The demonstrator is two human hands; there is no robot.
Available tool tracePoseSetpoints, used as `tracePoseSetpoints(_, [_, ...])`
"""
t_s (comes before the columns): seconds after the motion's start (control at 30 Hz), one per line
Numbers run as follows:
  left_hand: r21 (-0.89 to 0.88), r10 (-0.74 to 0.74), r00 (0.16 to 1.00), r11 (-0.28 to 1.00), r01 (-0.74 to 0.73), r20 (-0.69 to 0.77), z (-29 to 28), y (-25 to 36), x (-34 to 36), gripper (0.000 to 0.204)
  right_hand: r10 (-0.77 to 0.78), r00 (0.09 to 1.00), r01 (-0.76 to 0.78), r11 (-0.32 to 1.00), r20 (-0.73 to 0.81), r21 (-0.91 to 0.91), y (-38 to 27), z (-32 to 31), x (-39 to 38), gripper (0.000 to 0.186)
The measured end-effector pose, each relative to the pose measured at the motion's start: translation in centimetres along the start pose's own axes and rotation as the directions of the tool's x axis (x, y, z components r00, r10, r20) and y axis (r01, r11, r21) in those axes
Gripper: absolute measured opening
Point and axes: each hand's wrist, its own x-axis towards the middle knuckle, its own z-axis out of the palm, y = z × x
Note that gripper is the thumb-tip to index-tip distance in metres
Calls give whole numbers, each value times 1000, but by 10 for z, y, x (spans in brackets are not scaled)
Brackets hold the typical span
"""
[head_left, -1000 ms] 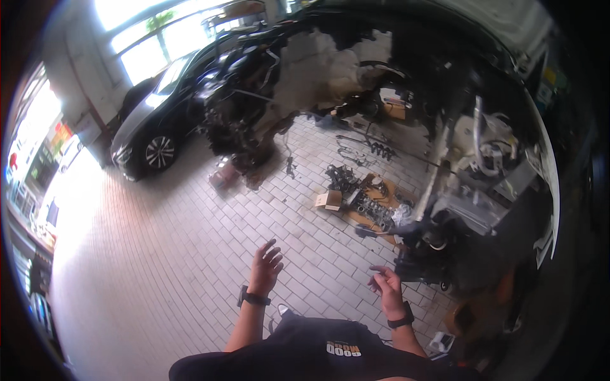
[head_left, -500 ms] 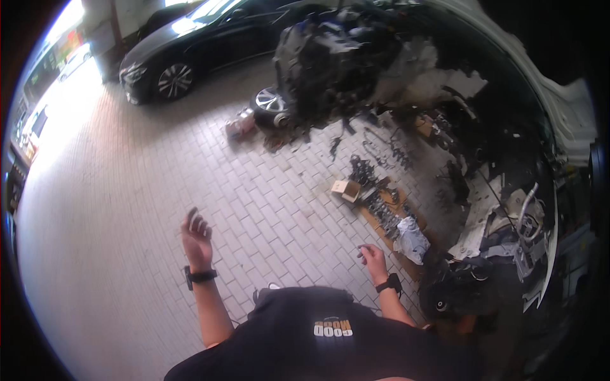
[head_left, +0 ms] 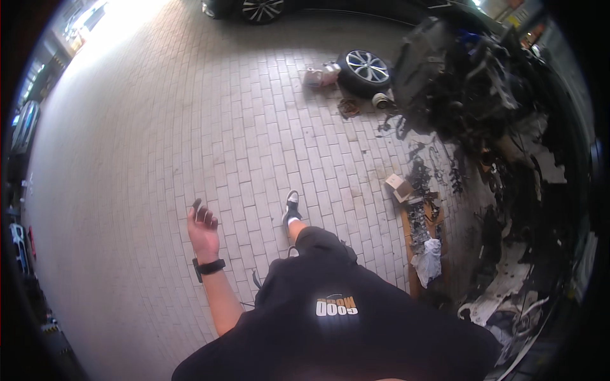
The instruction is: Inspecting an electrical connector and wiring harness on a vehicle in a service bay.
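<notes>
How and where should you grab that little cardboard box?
Probably by two opposite walls of the cardboard box, coming from its left in the picture. It is small and boxy, so its flat walls should suit a squeeze. Pale paving lies along that side, while dark parts crowd close on its right.

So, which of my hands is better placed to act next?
Left, judging by what shows: your left hand is out ahead of you, half-open and seemingly empty. Your right hand is out of view, so its readiness can't be judged, though the cardboard box lies to your right.
</notes>
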Motion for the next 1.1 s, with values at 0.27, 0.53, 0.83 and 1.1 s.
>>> tracePoseSetpoints(0.27, [61,110,994,992,-111,16,104,61,82,30,333,942,-230,536,47,812,-413,3,190,21])
tracePoseSetpoints(0.53, [99,336,942,937,-335,1,179,138,167,31,-19,993,-82,603,117,793,-696,-4,369,23])
tracePoseSetpoints(0.83, [-12,176,974,984,-180,-144,212,121,330,28,-35,996,-43,611,80,790,-836,28,465,17])
tracePoseSetpoints(1.1, [6,165,986,986,-165,2,330,176,572,29,393,919,-248,526,27,813,-828,27,526,19])
